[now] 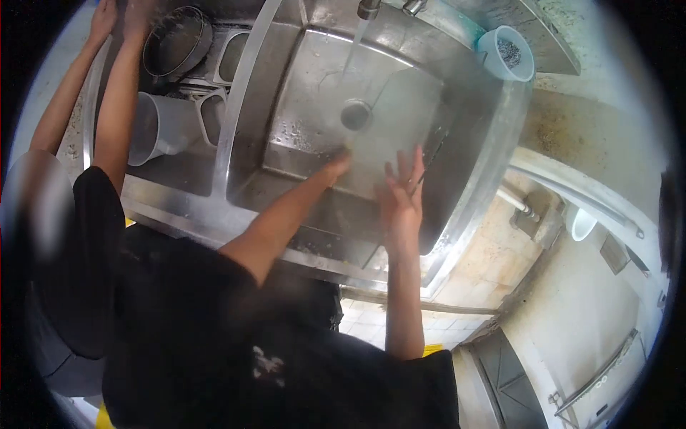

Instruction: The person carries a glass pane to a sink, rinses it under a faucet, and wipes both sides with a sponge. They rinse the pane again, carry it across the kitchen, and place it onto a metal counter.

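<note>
Over the right-hand basin of a metal sink (pixel 243 100), my left hand (pixel 338 166) reaches in below the drain (pixel 356 114); its fingers are blurred and partly hidden. To its right, my right hand (pixel 402 189) is raised with its fingers apart. A thin dark line runs beside its fingers, and I cannot make out whether it is a held object. Water (pixel 355 48) runs from the faucet (pixel 368 9) at the top of the basin. A clear, shallow sheet or layer of something lies around the drain, too blurred to tell.
At the left, a co-worker's two arms (pixel 118 107) reach over the other basin. It holds a round pan (pixel 177 43), a white translucent container (pixel 168 127) and rectangular metal pans (pixel 213 118). A white tub (pixel 506 53) with grey contents stands on the right rim.
</note>
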Demonstrator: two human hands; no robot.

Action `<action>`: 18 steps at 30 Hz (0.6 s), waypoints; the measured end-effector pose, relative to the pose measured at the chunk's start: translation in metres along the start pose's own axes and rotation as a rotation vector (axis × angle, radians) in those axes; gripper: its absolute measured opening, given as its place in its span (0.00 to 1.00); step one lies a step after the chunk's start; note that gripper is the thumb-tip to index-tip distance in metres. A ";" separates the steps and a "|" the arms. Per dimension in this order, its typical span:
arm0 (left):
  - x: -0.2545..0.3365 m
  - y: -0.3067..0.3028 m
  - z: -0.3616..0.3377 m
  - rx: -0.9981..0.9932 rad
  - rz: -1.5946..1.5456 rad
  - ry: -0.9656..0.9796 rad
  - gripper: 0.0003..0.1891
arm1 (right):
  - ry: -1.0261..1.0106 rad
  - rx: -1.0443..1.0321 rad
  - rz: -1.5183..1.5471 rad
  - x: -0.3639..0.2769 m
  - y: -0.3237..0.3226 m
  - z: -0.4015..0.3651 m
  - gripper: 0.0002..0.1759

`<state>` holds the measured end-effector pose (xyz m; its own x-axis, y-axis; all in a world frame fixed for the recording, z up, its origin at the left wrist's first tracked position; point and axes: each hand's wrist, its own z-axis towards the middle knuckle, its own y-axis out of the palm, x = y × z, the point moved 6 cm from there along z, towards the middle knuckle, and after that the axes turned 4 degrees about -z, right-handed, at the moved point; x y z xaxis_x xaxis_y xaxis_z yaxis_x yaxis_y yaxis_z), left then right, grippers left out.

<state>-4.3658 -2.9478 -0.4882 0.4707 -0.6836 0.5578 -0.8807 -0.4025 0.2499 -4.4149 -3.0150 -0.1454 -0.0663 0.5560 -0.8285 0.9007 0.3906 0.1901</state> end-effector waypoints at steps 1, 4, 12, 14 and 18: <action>0.004 -0.004 0.004 0.113 0.088 -0.011 0.29 | 0.019 -0.003 0.044 0.001 -0.001 0.002 0.44; 0.061 0.023 -0.051 0.132 0.058 0.024 0.28 | -0.027 -0.053 0.076 0.001 -0.005 0.002 0.45; 0.239 0.090 -0.233 -0.374 0.240 0.979 0.23 | 0.036 0.073 0.027 0.009 -0.026 0.004 0.45; 0.186 0.077 -0.170 -0.273 0.085 0.215 0.23 | 0.033 0.026 0.029 0.000 -0.021 0.003 0.48; 0.089 0.023 -0.019 0.152 0.130 0.400 0.27 | 0.039 -0.079 0.022 -0.004 -0.017 0.003 0.56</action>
<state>-4.3452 -3.0061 -0.4177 0.2722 -0.4575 0.8465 -0.8992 -0.4342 0.0545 -4.4288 -3.0260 -0.1463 -0.0651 0.5928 -0.8027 0.8654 0.4340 0.2504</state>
